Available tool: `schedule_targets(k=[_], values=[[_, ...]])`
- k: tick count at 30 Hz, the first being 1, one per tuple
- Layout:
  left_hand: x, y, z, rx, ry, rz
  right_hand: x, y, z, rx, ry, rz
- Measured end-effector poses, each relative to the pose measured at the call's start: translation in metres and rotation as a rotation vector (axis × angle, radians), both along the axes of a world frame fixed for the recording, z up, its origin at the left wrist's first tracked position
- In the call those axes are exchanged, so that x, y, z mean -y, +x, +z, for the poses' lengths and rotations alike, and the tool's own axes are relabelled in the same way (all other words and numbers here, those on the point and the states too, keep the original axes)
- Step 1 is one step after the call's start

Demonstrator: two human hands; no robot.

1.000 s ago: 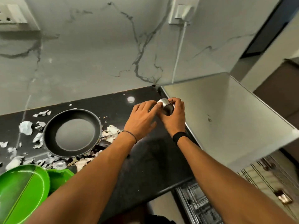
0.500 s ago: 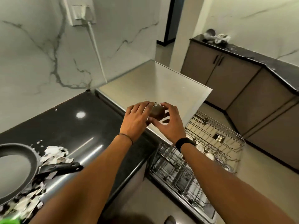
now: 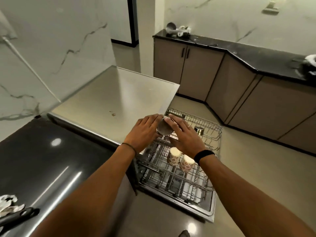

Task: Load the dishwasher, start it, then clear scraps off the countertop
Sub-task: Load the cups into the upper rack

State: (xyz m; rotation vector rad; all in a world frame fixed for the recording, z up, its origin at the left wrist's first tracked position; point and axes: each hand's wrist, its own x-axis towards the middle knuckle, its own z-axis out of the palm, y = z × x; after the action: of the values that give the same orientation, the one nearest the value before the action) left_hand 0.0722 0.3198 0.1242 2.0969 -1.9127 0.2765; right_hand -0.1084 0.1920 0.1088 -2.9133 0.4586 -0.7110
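From the head camera, you hold the steel cup between both hands, above the near left corner of the pulled-out upper rack and just off the front corner of the dishwasher top. Your left grip curls its fingers round the cup's left side; your right grip lays its fingers across the top with the thumb beneath, so both are grasping the cup. The cup lies tipped on its side, its long axis nearly level, one round end turned back toward you; whether that end is mouth or base I cannot tell. The rack's free wires lie straight below and a little to the right, so the right grip looks better placed to set it down. Two patterned cups stand upended in the rack nearer you, and a small steel bowl sits farther right. Behind your left arm, on the black surface, scraps lie beside a pan handle.
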Motion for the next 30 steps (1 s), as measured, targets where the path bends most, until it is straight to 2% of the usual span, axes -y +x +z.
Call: schedule_targets(k=[10, 17, 22, 30], values=[[0.084, -0.066, -0.006, 0.029, 0.018, -0.088, 0.07, -0.062, -0.012, 0.075, 0.098, -0.038], [0.122, -0.12, -0.023, -0.051, -0.077, 0.073, 0.11, -0.097, -0.025, 0.164, 0.303, -0.168], [0.137, -0.141, -0.045, -0.054, -0.029, 0.056, 0.13, -0.11, -0.035, 0.238, 0.392, -0.239], [0.173, -0.13, -0.067, -0.262, 0.061, -0.018, 0.146, -0.092, -0.055, 0.341, 0.529, -0.363]])
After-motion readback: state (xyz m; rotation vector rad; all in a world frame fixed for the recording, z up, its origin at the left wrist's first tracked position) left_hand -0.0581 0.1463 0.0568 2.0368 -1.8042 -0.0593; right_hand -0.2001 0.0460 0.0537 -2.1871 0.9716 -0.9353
